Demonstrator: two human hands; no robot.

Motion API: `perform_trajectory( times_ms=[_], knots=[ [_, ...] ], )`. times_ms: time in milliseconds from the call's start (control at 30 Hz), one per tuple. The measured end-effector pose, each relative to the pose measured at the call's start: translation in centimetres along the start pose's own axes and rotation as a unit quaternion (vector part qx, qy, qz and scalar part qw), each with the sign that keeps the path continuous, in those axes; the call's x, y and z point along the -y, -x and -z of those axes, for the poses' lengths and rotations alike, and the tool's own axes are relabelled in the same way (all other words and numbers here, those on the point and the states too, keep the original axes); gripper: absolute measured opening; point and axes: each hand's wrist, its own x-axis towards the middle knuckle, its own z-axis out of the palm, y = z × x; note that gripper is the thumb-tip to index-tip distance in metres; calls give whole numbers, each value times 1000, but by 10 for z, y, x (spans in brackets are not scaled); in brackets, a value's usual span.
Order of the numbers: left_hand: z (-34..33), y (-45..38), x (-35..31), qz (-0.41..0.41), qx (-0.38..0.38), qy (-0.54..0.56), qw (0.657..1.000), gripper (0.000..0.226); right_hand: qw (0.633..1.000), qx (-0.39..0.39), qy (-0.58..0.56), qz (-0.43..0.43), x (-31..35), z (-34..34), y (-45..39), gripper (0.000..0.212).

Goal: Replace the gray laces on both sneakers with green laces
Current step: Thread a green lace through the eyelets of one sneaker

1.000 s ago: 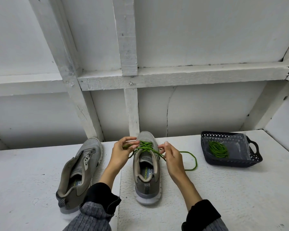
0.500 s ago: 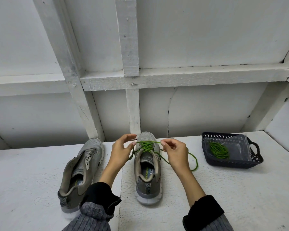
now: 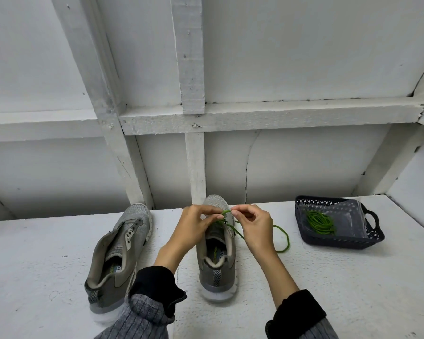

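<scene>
Left hand point(image 3: 194, 226) and right hand point(image 3: 253, 225) each pinch the green lace point(image 3: 283, 237) over the sneaker point(image 3: 218, 255), hiding its eyelets.

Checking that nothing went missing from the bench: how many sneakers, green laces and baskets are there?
Sneakers: 2, the unlaced sneaker and the sneaker being laced
Green laces: 2, the lace being threaded and the coiled lace
Baskets: 1, the dark basket
Total: 5
</scene>
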Motion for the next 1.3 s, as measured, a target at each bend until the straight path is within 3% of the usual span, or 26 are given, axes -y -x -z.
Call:
perform_trajectory(
  times_ms=[133,267,467,567,733,900,1300],
  knots=[
    [-3,2,3,31,-35,20,999,13,998,-10,45,-33,-2,1,1,6],
    [-2,6,7,44,-68,42,996,18,985,79,137,-74,-7,-2,4,14],
    [-5,12,8,18,-63,11,998,25,977,104,177,-62,-10,-6,11,12],
    [-7,15,6,14,-72,-10,997,15,974,109,190,-64,-12,-6,11,12],
    [-13,21,11,-26,-70,-92,993,7,979,86,148,-110,-22,-4,10,12],
    [-18,24,14,-64,-18,-177,982,10,979,73,64,-182,-34,-2,10,17],
    [-27,20,11,-75,-32,-253,964,17,981,69,10,-178,-34,-2,11,15]
  ],
)
